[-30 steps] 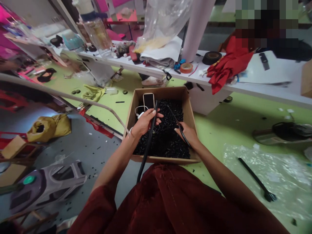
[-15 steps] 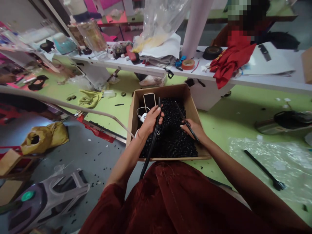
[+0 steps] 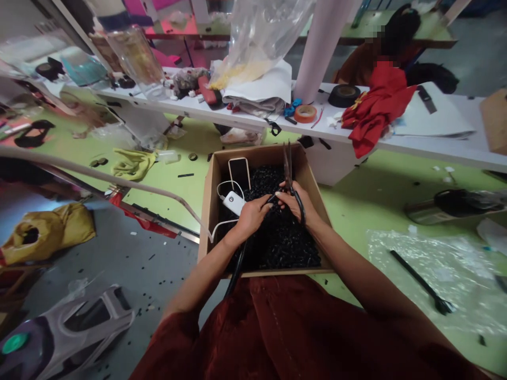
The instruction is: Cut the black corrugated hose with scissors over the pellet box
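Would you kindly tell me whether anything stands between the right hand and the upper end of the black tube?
Nothing visible does: the right hand has its fingertips at the end of the black tube, beside the left hand holding it. The scissors in the right hand point toward the box's far side.

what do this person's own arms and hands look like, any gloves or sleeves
No gloves: the left hand and right hand are both bare. The left sleeve is dark red and ends around the elbow, matching the garment on the body. The right forearm is uncovered too.
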Available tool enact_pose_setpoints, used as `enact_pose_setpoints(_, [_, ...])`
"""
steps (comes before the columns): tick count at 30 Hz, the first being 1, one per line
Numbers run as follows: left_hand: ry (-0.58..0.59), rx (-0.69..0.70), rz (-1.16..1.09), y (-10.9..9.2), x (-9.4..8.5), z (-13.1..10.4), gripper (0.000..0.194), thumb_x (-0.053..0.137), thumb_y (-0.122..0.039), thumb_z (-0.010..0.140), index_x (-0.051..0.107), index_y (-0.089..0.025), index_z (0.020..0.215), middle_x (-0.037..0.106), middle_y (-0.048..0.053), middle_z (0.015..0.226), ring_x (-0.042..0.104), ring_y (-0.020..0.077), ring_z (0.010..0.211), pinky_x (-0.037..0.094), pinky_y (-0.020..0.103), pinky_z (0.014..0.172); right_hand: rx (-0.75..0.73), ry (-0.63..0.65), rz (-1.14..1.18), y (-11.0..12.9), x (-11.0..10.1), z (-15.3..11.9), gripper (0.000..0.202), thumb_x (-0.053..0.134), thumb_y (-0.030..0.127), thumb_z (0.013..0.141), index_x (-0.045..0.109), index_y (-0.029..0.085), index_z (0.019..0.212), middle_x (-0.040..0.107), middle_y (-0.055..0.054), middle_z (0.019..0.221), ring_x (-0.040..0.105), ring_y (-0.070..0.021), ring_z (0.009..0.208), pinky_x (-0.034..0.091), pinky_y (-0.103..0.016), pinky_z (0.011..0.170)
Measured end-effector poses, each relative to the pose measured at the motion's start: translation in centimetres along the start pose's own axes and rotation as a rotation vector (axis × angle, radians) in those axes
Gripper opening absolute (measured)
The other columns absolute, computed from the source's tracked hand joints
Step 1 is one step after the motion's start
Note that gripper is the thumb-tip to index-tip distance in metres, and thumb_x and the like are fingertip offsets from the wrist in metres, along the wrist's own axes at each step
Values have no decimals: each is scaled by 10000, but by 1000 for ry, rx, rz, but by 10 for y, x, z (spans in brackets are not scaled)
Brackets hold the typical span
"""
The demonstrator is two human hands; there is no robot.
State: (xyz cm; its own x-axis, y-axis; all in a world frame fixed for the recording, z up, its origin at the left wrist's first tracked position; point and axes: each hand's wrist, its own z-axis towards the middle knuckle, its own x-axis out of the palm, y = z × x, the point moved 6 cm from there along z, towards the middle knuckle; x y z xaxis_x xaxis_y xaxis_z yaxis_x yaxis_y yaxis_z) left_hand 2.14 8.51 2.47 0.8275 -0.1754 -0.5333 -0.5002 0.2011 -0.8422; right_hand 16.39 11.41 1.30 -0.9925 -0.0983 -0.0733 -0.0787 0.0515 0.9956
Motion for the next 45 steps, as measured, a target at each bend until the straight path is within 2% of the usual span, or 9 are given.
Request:
enact_pose_setpoints(4, [53,-99,-197,5,16,-3,342,492,-292,874,617,-178,1172,679,59,977,618,163,808,465,273,736,-9,-38,42,-7,-3,4,428,675,423,655,476,232,982,488,71,679,543,-109,561,463,-248,505])
enact_pose_setpoints(7, [190,-315,-655,8,33,-9,389,496,-364,878,568,-161,1202,605,16,787,523,85,545,414,218,515,-6,-8,51,-9,-6,4,406,661,404,662,470,239,981,473,78,680,528,-103,552,463,-252,512])
enact_pose_setpoints(10, [294,-475,-1029,5,41,-17,353,586,-359,832,579,-125,1095,552,2,744,505,58,519,392,189,477,-4,19,24,-9,-7,4,391,652,392,667,470,238,977,465,76,688,513,-97,541,462,-255,513])
enact_pose_setpoints(16, [451,-672,-1265,7,50,-26,289,593,-351,835,595,-118,1007,454,-24,677,432,23,483,310,139,418,-11,38,-97,-8,-4,2,352,614,397,690,470,241,970,501,47,776,527,-103,595,486,-276,577])
enact_pose_setpoints(21, [319,-568,-1010,16,48,-20,295,613,-375,803,581,-116,940,502,-16,707,313,-3,415,177,141,366,5,48,-66,-12,-4,2,380,610,421,701,453,244,999,503,50,752,542,-110,581,505,-278,580])
enact_pose_setpoints(29, [169,-423,-673,17,34,-18,231,518,-379,837,506,-154,784,452,-44,651,286,15,405,167,174,377,-90,53,-563,-6,-34,-10,445,554,500,810,506,227,1158,657,-36,899,618,-191,763,482,-338,733])
enact_pose_setpoints(33, [108,-274,-409,12,18,-13,259,476,-373,866,525,-156,735,464,-40,618,348,44,460,263,190,442,-25,95,-583,-12,-41,-29,515,551,513,819,469,222,1236,674,-40,925,634,-202,796,477,-338,758])
enact_pose_setpoints(38, [36,-140,-121,3,2,-10,251,435,-290,894,635,-164,979,565,-18,687,503,105,644,389,214,642,-13,153,-606,-26,-33,-50,540,582,463,805,445,207,1261,649,-77,1011,636,-201,823,492,-345,768])
enact_pose_setpoints(45, [24,-67,29,5,2,-9,355,406,-283,916,579,-173,1206,673,48,905,599,167,795,436,258,751,-54,214,-632,-31,-24,-55,547,561,490,813,436,194,1256,637,-104,1058,640,-214,873,493,-356,788])
